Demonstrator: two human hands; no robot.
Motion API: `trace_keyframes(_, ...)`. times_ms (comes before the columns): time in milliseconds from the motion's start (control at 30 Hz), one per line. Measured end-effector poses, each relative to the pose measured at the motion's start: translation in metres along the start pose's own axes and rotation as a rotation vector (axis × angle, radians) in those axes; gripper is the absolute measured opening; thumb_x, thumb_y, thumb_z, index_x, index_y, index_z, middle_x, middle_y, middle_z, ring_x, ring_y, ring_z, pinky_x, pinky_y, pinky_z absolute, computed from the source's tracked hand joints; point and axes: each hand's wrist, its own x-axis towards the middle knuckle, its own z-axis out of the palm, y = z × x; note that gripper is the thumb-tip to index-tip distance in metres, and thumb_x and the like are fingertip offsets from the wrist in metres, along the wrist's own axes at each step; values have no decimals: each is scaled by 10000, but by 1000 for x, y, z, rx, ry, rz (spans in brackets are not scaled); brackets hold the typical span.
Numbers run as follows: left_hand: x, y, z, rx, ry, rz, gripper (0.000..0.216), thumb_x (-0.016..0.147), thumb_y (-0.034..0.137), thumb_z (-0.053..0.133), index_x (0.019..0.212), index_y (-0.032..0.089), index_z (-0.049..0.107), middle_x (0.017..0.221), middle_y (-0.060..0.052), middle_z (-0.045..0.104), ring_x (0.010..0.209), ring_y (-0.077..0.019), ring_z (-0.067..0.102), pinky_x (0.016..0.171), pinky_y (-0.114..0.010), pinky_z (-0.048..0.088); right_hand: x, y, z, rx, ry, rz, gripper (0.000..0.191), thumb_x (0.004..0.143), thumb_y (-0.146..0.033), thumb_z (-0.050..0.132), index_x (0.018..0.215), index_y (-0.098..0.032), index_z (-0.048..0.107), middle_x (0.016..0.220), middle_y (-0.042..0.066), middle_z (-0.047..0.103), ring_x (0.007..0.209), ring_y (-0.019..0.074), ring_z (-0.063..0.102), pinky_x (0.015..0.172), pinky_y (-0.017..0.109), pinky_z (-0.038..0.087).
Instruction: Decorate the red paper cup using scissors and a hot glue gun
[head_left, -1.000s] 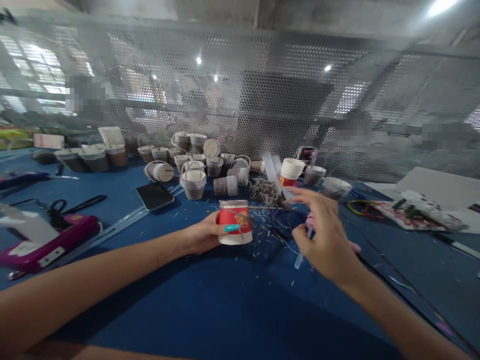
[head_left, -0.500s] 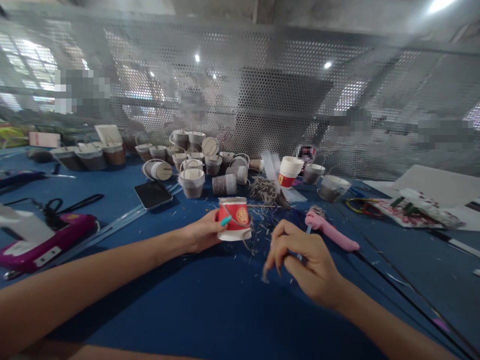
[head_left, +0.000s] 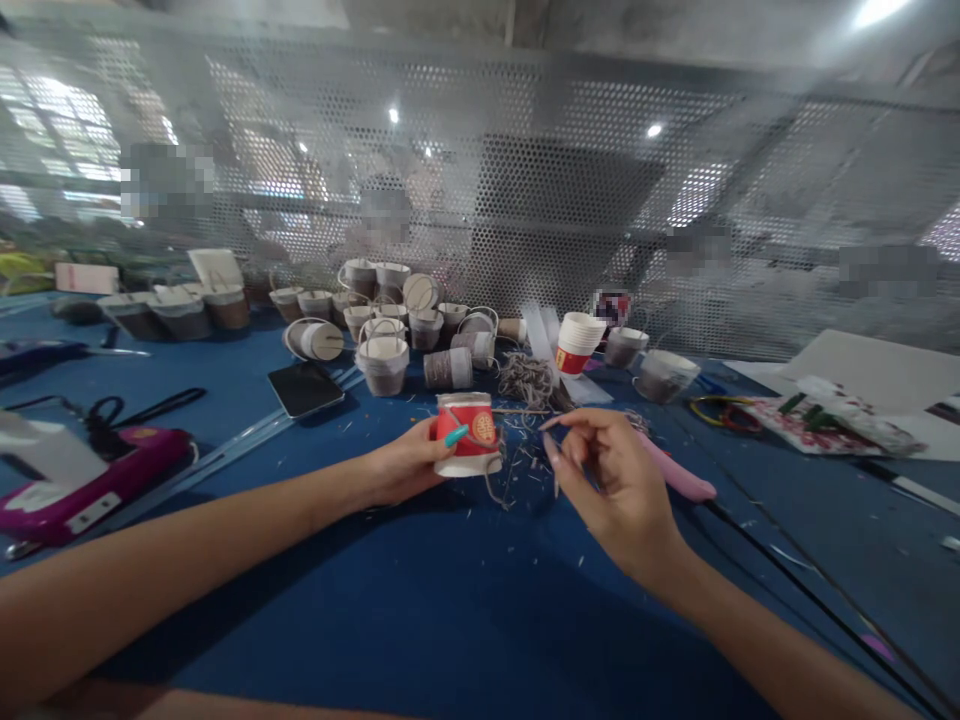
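Observation:
My left hand holds a red paper cup with a gold round emblem and a white band along its bottom. Grey cord is wound at the cup's top edge, runs across its red side, and a loose cord end dangles at its lower right. Just right of the cup, my right hand is raised with thumb and forefinger apart, and nothing shows between them. Partly hidden behind that hand lies a pink glue gun with a black cable.
Several cord-wrapped cups with handles stand or lie at the back. Beside them are a tangle of grey cord and stacked paper cups. A phone, clear glue sticks and a purple power strip lie left.
My right hand has risen and turned, its fingers now spread near the cup, covering more of the glue gun. My left hand and the cup have hardly moved.

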Motion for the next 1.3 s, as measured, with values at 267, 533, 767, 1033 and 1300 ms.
trace_keyframes(267,1,-1,-2,-6,-16,-6,601,536,291,863,1056,84,644,981,-103,730,898,-185,681,904,-298,470,15,10,-9,108,-20,204,242,724,-269,728,881,-193,561,820,22,605,625,96,518,601,265,513)
trace_keyframes(533,0,2,2,10,-10,-21,601,516,293,872,1039,89,658,951,-91,735,872,-170,686,865,-268,485,17,16,-14,150,-99,188,543,779,-255,672,1276,-310,459,1435,84,380,609,60,474,614,300,596)
trace_keyframes(767,0,2,2,18,-28,-28,611,523,317,867,1047,83,658,971,-106,730,900,-189,680,915,-315,465,16,12,-18,-188,-32,-16,846,859,-312,578,1478,-397,9,1582,25,-3,1244,279,470,879,451,536)
trace_keyframes(1033,0,0,2,41,-28,-15,626,530,348,858,1058,88,648,990,-108,724,909,-190,674,914,-310,466,11,3,-24,-267,-62,-227,202,904,-229,486,1053,-204,619,1112,89,668,1046,227,605,942,446,464)
trace_keyframes(1300,0,-6,-4,29,127,16,466,611,434,789,949,134,676,933,-63,726,870,-169,667,874,-309,469,-11,-12,-3,179,-599,149,131,930,-338,457,999,-229,438,1325,115,523,488,23,476,527,244,494)
